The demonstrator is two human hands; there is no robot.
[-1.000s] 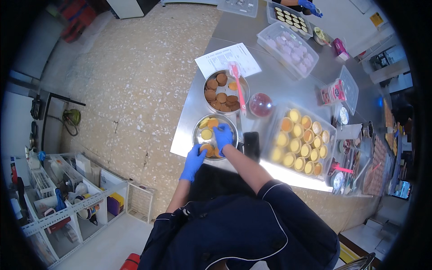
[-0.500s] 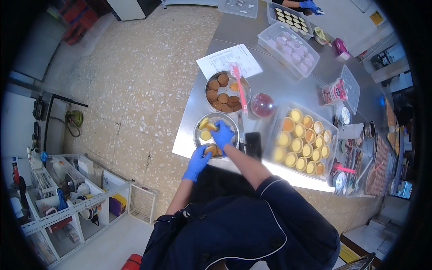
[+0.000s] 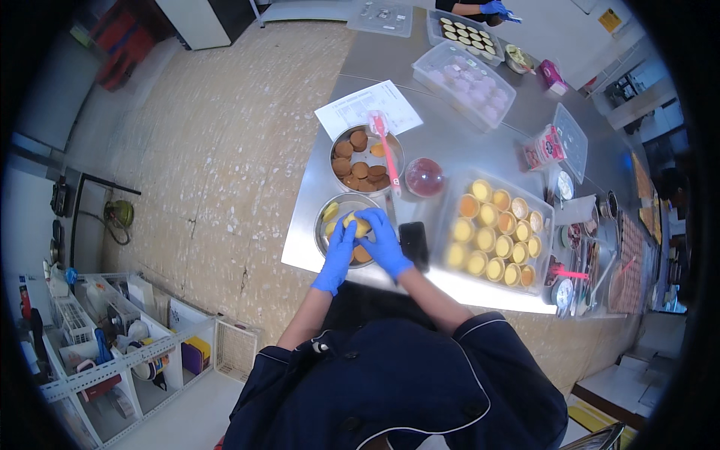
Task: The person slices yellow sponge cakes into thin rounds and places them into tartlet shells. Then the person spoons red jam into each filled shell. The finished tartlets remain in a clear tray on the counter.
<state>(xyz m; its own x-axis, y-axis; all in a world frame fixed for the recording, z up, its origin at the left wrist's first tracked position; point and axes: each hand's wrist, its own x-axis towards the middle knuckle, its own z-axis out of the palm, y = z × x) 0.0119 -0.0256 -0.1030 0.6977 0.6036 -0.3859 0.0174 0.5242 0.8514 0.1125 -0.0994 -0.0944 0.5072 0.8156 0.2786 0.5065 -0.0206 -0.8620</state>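
Note:
Both my hands, in blue gloves, meet over a round metal pan [image 3: 320,235] near the table's left edge. Between them is a small yellow cake round [image 3: 358,223]. My left hand [image 3: 340,251] is closed on its left side. On the other side, my right hand [image 3: 384,244] grips it with bent fingers. More yellow rounds [image 3: 330,211] lie in the pan at its upper left, and browner ones [image 3: 361,255] at its bottom, partly hidden by my hands.
Behind stands a second round pan [image 3: 332,166] of brown discs, with a pink spatula [image 3: 388,154] across it. Right of these are a bowl of red filling [image 3: 424,177], a dark phone [image 3: 413,241] and a clear tub [image 3: 450,279] of filled cups. A co-worker's gloved hand [image 3: 493,7] shows far off.
My hands have come together above the pan, the left moving up and right, and now hold one yellow round between them. Before, they were apart, at separate rounds. The view has shifted slightly.

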